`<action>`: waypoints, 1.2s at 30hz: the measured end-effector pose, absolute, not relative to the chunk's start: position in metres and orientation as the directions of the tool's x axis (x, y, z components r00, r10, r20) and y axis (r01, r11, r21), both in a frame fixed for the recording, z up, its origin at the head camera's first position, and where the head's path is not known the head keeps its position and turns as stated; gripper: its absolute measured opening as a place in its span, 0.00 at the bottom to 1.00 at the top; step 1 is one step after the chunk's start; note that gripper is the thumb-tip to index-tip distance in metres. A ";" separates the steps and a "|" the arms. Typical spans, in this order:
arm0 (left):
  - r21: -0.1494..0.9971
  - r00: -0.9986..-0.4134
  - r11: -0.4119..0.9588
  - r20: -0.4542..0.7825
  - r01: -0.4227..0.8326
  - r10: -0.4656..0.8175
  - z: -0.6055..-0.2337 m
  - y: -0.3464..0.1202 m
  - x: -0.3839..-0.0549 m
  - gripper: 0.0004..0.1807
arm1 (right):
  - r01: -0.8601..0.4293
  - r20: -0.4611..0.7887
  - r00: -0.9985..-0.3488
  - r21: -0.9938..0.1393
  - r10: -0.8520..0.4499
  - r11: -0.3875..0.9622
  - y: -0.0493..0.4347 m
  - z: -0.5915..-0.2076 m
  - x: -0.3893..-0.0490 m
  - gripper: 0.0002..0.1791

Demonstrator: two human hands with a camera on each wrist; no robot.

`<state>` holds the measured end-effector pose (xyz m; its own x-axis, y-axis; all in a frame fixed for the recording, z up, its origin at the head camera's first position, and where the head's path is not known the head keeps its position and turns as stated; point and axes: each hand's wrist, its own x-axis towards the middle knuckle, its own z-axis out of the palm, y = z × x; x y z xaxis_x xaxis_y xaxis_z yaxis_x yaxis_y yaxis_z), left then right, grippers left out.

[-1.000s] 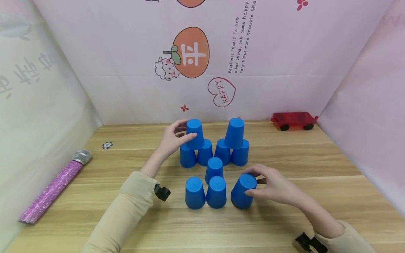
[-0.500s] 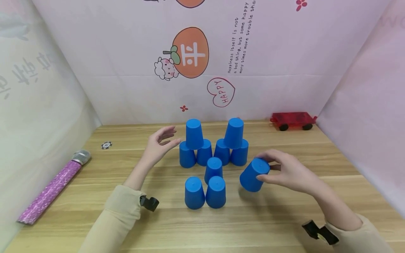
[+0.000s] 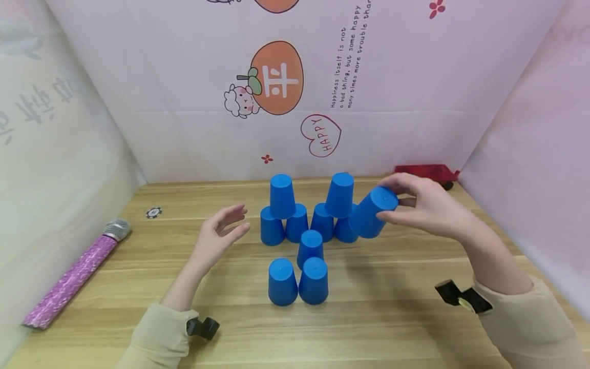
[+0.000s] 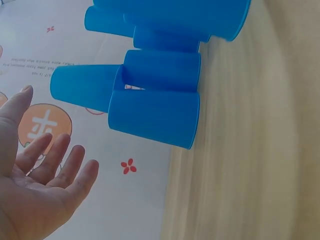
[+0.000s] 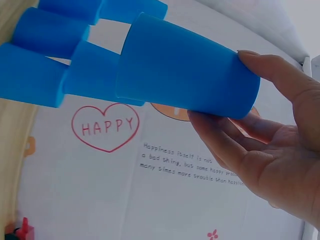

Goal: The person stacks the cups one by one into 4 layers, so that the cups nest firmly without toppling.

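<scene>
My right hand (image 3: 430, 207) pinches an upside-down blue cup (image 3: 372, 212) near its base, thumb on one side and fingers on the other. That cup is tilted and raised, overlapping the back right cup pair in the head view. Two upper cups, a left one (image 3: 282, 196) and a right one (image 3: 340, 195), each sit across a pair of cups at the back. In front stand a single cup (image 3: 311, 249) and two side-by-side cups, a left one (image 3: 282, 282) and a right one (image 3: 314, 281). My left hand (image 3: 216, 238) holds nothing, fingers relaxed, left of the stacks.
A pink glittery microphone (image 3: 76, 274) lies on the wooden table (image 3: 230, 333) at the left. Near it is a poker chip (image 3: 154, 212). Partly behind my right hand, a red toy car (image 3: 424, 171) stands by the printed back wall (image 3: 193, 143).
My right hand has lifted its cup from the front row's right side up and toward the back stacks. The left hand has let go of the upper left cup and drawn back leftward.
</scene>
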<state>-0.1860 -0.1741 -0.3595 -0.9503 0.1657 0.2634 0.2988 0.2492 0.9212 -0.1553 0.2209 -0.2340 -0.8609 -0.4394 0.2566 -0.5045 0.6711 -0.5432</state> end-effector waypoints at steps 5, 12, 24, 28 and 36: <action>0.922 -0.951 0.250 0.257 0.295 0.171 -0.364 -0.173 -0.173 0.27 | -0.497 0.249 -0.865 -0.547 -0.435 0.674 0.210 -0.215 -0.169 0.28; 0.914 -0.943 0.256 0.269 0.315 0.197 -0.368 -0.162 -0.155 0.27 | -0.463 0.224 -0.881 -0.583 -0.416 0.668 0.185 -0.196 -0.192 0.28; 0.912 -0.939 0.313 0.170 0.265 0.300 -0.374 -0.137 -0.134 0.31 | -0.437 0.171 -0.892 -0.567 -0.419 0.698 0.145 -0.188 -0.242 0.29; 0.926 -0.941 0.305 0.119 0.221 0.318 -0.379 -0.134 -0.131 0.32 | -0.441 0.144 -0.886 -0.553 -0.440 0.707 0.135 -0.192 -0.253 0.29; 0.936 -0.928 0.304 0.058 0.179 0.368 -0.384 -0.129 -0.129 0.33 | -0.446 0.080 -0.872 -0.539 -0.484 0.714 0.125 -0.206 -0.267 0.28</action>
